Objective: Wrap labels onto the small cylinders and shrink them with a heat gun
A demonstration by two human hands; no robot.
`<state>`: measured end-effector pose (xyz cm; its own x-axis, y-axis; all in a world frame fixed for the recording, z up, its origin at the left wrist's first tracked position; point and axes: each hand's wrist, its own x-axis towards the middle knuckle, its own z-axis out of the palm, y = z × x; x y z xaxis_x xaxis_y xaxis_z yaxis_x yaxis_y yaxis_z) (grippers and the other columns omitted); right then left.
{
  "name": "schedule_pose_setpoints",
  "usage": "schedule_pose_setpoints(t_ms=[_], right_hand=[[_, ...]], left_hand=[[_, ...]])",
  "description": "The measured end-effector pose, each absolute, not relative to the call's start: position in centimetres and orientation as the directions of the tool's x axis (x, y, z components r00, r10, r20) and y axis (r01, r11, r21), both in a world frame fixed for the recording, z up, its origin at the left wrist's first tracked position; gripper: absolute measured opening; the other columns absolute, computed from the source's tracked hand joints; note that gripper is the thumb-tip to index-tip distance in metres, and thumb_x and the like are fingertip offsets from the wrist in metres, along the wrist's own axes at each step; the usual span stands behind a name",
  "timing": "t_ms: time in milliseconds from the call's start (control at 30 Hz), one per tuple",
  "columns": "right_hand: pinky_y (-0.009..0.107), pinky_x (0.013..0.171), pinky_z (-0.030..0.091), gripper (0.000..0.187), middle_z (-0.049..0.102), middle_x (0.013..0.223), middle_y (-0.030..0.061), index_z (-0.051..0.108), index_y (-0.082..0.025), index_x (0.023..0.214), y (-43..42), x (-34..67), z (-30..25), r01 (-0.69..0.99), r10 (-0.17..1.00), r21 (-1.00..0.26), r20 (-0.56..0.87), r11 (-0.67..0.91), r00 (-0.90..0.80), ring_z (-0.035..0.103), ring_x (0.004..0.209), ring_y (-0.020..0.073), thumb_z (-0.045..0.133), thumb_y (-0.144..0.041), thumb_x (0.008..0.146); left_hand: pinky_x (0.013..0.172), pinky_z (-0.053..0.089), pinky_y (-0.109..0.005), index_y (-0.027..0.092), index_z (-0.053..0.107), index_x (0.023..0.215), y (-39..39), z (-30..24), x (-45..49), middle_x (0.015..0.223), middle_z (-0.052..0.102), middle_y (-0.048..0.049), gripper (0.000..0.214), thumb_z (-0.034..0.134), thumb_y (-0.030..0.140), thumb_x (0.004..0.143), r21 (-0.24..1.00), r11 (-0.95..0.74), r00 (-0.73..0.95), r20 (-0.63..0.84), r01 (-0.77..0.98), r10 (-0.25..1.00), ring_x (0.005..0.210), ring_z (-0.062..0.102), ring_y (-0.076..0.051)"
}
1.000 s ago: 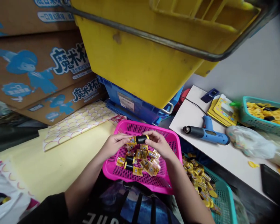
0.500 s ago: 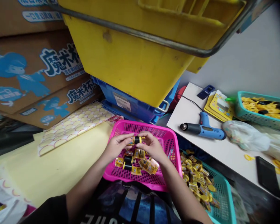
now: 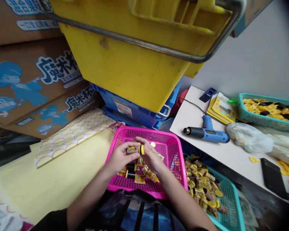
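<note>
L hand [image 3: 122, 157] grips yellow-black cylinder [image 3: 135, 149], R hand [image 3: 150, 157] pinching its right end. Both over pink basket [image 3: 144, 129]

glossy pink plastic basket [image 3: 146, 131], matt cardboard cartons [image 3: 21, 106], metal rail [image 3: 135, 40]

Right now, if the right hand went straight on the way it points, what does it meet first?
The small yellow-wrapped cylinder with a black end, which the right hand already seems to touch. Past it lies the left hand. Depth is hard to judge from this view.
</note>
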<state>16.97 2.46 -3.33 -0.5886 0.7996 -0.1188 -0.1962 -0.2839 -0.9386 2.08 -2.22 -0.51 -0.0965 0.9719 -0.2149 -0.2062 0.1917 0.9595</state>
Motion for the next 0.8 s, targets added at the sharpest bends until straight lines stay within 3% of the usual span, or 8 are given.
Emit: schedule_pose_setpoints(t_ms=[100,333,433,500,533,600,700,800], right_hand=[[0.032,0.078,0.050,0.057,0.065,0.105,0.0089,0.057,-0.022,0.118,2.1,16.3,-3.3,-0.278,0.761,-0.865,-0.166,-0.418,-0.628,0.063,0.090,0.0194,0.056,-0.064,0.079],[0.032,0.084,0.049,0.052,0.064,0.100,0.0041,0.061,-0.023,0.101,1.5,15.6,-4.7,-0.361,0.863,-0.870,-0.129,-0.335,-0.489,0.061,0.090,0.0173,0.070,-0.063,0.068],[0.035,0.084,0.050,0.053,0.064,0.103,0.0058,0.059,-0.023,0.104,1.5,16.0,-4.4,-0.413,0.854,-0.837,-0.114,-0.358,-0.507,0.062,0.093,0.0190,0.053,-0.069,0.078],[0.038,0.087,0.049,0.056,0.062,0.111,0.0075,0.058,-0.025,0.111,1.4,16.7,-3.8,-0.416,0.884,-0.867,-0.055,-0.273,-0.465,0.060,0.100,0.0201,0.036,-0.069,0.086],[0.039,0.090,0.048,0.054,0.060,0.116,0.0078,0.057,-0.026,0.116,1.4,17.2,-3.4,-0.372,0.897,-0.911,0.005,-0.179,-0.443,0.059,0.105,0.0205,0.035,-0.067,0.088],[0.039,0.095,0.046,0.046,0.059,0.120,0.0068,0.057,-0.028,0.121,1.2,18.7,-2.3,-0.188,0.887,-0.976,0.179,0.107,-0.425,0.056,0.111,0.0208,0.051,-0.058,0.086],[0.039,0.093,0.046,0.042,0.065,0.110,0.0053,0.060,-0.029,0.118,0.7,22.3,-0.4,0.120,0.809,-0.867,0.390,0.484,-0.441,0.059,0.104,0.0199,0.070,-0.041,0.079],[0.038,0.090,0.048,0.038,0.066,0.107,0.0068,0.060,-0.026,0.120,-0.6,28.2,1.3,0.427,0.846,-0.733,0.419,0.530,-0.330,0.060,0.100,0.0195,0.064,-0.036,0.083]], left_hand=[[0.078,0.058,-0.032,0.018,0.070,0.091,-2.1,-0.2,2.4,0.093,0.074,-0.0050,0.035,0.081,0.026,0.058,0.965,0.182,-0.115,-0.206,-0.190,0.972,0.083,0.070,-0.019],[0.080,0.058,-0.032,0.017,0.071,0.090,-2.3,-0.2,3.2,0.095,0.074,-0.0062,0.037,0.083,0.027,0.057,0.964,0.174,-0.108,-0.198,-0.199,0.974,0.087,0.069,-0.021],[0.076,0.058,-0.030,0.017,0.070,0.094,-2.5,-0.7,3.6,0.097,0.073,-0.0063,0.041,0.084,0.031,0.059,0.953,0.176,-0.095,-0.205,-0.245,0.974,0.085,0.069,-0.019],[0.069,0.057,-0.028,0.017,0.067,0.100,-2.5,-0.8,3.8,0.093,0.072,-0.0055,0.044,0.082,0.035,0.063,0.941,0.187,-0.069,-0.214,-0.281,0.974,0.079,0.068,-0.018],[0.066,0.057,-0.027,0.018,0.066,0.104,-2.5,-0.8,3.9,0.091,0.071,-0.0050,0.046,0.082,0.036,0.065,0.939,0.184,-0.061,-0.210,-0.291,0.976,0.076,0.067,-0.017],[0.066,0.056,-0.026,0.020,0.061,0.111,-2.6,-0.5,4.3,0.093,0.070,-0.0043,0.049,0.080,0.036,0.068,0.946,0.157,-0.046,-0.177,-0.283,0.983,0.078,0.067,-0.017],[0.080,0.054,-0.028,0.023,0.053,0.125,-2.6,0.1,5.1,0.108,0.068,-0.0068,0.059,0.078,0.036,0.072,0.958,0.151,0.103,-0.130,-0.245,0.986,0.094,0.066,-0.020],[0.085,0.054,-0.032,0.024,0.045,0.134,-2.4,-0.1,5.8,0.122,0.063,-0.0110,0.067,0.074,0.042,0.076,0.962,0.218,0.255,-0.172,-0.162,0.952,0.100,0.065,-0.021]])
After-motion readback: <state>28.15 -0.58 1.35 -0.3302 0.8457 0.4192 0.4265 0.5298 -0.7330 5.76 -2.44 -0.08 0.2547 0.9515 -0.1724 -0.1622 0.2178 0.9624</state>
